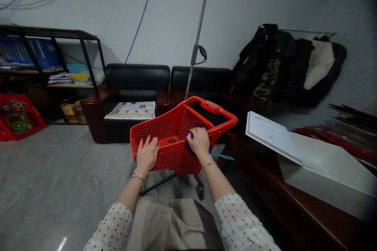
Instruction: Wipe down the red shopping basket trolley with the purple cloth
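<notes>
A red toy-sized shopping cart (pixel 167 159), with latticed plastic sides, stands in front of me. My left hand (pixel 147 153) lies over its near rim, fingers stretched out and apart, holding nothing that I can see. At the near side, closer to the handle, my right hand (pixel 198 139) is closed around a purple thing (pixel 190 147), mostly hidden by the fingers. A thin light-blue strip (pixel 225 157) sticks out to the right of that hand. The cart's red handle (pixel 219 110) rises beyond my right hand. A grey frame and a caster (pixel 200 191) show under the basket.
Behind the cart is a black sofa (pixel 137 80) with newspapers (pixel 132 110) on its seat. An open white box (pixel 326 164) rests on a dark wooden cabinet (pixel 294 208) at right. Coats (pixel 273 66) hang behind it. Shelves (pixel 53 33) and a red crate (pixel 20 115) stand left.
</notes>
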Motion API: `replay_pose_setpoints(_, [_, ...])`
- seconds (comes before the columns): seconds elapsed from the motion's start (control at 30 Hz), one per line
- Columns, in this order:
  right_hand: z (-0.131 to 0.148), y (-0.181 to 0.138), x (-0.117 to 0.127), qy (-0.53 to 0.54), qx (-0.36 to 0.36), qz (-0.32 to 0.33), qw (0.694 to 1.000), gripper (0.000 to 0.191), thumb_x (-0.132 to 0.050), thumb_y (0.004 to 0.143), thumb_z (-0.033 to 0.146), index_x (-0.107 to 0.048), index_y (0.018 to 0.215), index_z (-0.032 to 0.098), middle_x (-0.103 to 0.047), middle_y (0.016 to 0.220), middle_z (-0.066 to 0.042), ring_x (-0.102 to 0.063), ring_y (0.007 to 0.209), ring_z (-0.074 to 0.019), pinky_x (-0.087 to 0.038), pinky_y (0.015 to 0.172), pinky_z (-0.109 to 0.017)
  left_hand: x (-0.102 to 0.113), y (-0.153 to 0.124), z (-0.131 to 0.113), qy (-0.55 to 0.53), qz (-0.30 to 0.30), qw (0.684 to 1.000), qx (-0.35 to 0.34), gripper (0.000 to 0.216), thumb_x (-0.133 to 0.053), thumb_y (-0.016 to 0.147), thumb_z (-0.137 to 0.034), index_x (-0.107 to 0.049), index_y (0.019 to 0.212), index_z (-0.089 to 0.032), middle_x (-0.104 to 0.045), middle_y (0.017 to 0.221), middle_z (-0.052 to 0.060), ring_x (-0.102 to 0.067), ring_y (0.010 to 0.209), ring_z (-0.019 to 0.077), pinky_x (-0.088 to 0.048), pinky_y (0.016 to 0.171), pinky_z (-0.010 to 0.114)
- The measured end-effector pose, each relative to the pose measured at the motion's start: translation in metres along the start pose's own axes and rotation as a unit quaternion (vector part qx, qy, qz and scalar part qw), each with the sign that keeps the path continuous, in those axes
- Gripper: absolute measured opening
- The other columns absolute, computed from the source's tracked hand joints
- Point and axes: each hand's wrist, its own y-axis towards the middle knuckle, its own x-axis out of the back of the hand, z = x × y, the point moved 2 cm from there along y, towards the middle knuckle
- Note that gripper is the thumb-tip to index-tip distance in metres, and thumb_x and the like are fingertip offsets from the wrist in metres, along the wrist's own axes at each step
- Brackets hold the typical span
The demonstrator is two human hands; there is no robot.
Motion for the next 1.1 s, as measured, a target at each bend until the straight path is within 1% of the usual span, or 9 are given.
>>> replay_pose_setpoints(0.1, [0.073,-0.024,-0.021,0.076,0.047,0.05,0.995,0.02,-0.053,0.091,0.028,-0.069,0.098,0.019,-0.068,0.098,-0.009,-0.057,0.095,-0.0227,-0.04,0.099,-0.039,0.0,-0.001,0.002,0.003,0.0,1.0,-0.006,0.049,-0.03,0.1,-0.036,-0.045,0.145,-0.021,-0.055,0.143,0.005,-0.037,0.143,0.0247,-0.022,0.12,0.05])
replay_pose_setpoints(0.2, [0.096,-0.029,-0.025,0.095,0.1,0.089,0.986,0.023,-0.054,0.092,0.031,-0.069,0.105,0.02,-0.068,0.102,-0.008,-0.058,0.096,-0.0217,-0.042,0.096,-0.036,0.0,-0.001,0.007,0.006,0.006,1.0,-0.015,0.05,-0.029,0.101,-0.036,-0.045,0.145,-0.019,-0.054,0.143,0.006,-0.037,0.142,0.0254,-0.023,0.119,0.051])
replay_pose_setpoints(0.33, [0.021,-0.002,-0.004,0.014,0.099,0.102,0.99,0.021,-0.052,0.09,0.028,-0.072,0.093,0.019,-0.069,0.089,-0.009,-0.058,0.087,-0.0223,-0.043,0.093,-0.038,0.001,-0.001,0.011,0.004,0.01,1.0,-0.013,0.049,-0.029,0.101,-0.036,-0.045,0.145,-0.021,-0.054,0.143,0.004,-0.038,0.142,0.0245,-0.021,0.121,0.05])
replay_pose_setpoints(0.5, [-0.089,0.034,0.026,-0.07,-0.014,-0.002,0.997,0.025,-0.051,0.086,0.026,-0.072,0.094,0.016,-0.068,0.099,-0.013,-0.057,0.103,-0.0282,-0.037,0.104,-0.049,0.001,0.0,0.007,-0.003,0.0,1.0,-0.01,0.049,-0.03,0.101,-0.035,-0.046,0.145,-0.022,-0.056,0.142,0.005,-0.038,0.142,0.0236,-0.02,0.121,0.049])
replay_pose_setpoints(0.63, [-0.063,0.02,0.014,-0.05,-0.057,-0.027,0.997,0.026,-0.05,0.087,0.024,-0.071,0.098,0.013,-0.067,0.105,-0.016,-0.054,0.11,-0.0296,-0.035,0.107,-0.052,-0.003,0.0,0.004,-0.005,-0.002,1.0,-0.005,0.049,-0.031,0.1,-0.035,-0.045,0.146,-0.023,-0.057,0.141,0.004,-0.038,0.142,0.0233,-0.021,0.121,0.05])
replay_pose_setpoints(0.77, [0.017,-0.013,-0.011,0.044,0.04,0.045,0.997,0.024,-0.052,0.09,0.025,-0.07,0.103,0.018,-0.068,0.108,-0.012,-0.057,0.106,-0.0241,-0.037,0.107,-0.045,-0.003,0.0,0.006,0.0,-0.002,1.0,-0.006,0.049,-0.031,0.1,-0.035,-0.046,0.145,-0.023,-0.057,0.141,0.004,-0.038,0.142,0.0237,-0.02,0.121,0.049])
replay_pose_setpoints(0.87, [0.037,-0.02,-0.013,0.076,0.097,0.084,0.989,0.026,-0.052,0.091,0.027,-0.07,0.108,0.02,-0.068,0.11,-0.009,-0.058,0.105,-0.0223,-0.042,0.101,-0.039,-0.002,-0.001,0.008,0.003,0.008,1.0,-0.012,0.048,-0.031,0.101,-0.036,-0.046,0.144,-0.022,-0.056,0.142,0.004,-0.037,0.142,0.0232,-0.02,0.121,0.048])
replay_pose_setpoints(1.0, [-0.024,0.006,0.009,0.031,0.099,0.103,0.989,0.027,-0.051,0.089,0.027,-0.072,0.103,0.018,-0.069,0.1,-0.01,-0.059,0.096,-0.0227,-0.044,0.093,-0.037,0.0,-0.002,0.008,0.004,0.01,1.0,-0.015,0.049,-0.031,0.101,-0.036,-0.045,0.145,-0.022,-0.056,0.142,0.005,-0.038,0.142,0.0232,-0.021,0.121,0.049])
replay_pose_setpoints(1.1, [-0.093,0.034,0.031,-0.035,0.016,0.036,0.999,0.03,-0.049,0.087,0.027,-0.073,0.096,0.012,-0.069,0.096,-0.014,-0.057,0.094,-0.0249,-0.042,0.093,-0.038,0.0,-0.001,0.006,0.001,0.006,1.0,-0.013,0.049,-0.03,0.101,-0.035,-0.045,0.146,-0.022,-0.056,0.142,0.005,-0.038,0.142,0.0231,-0.021,0.12,0.049])
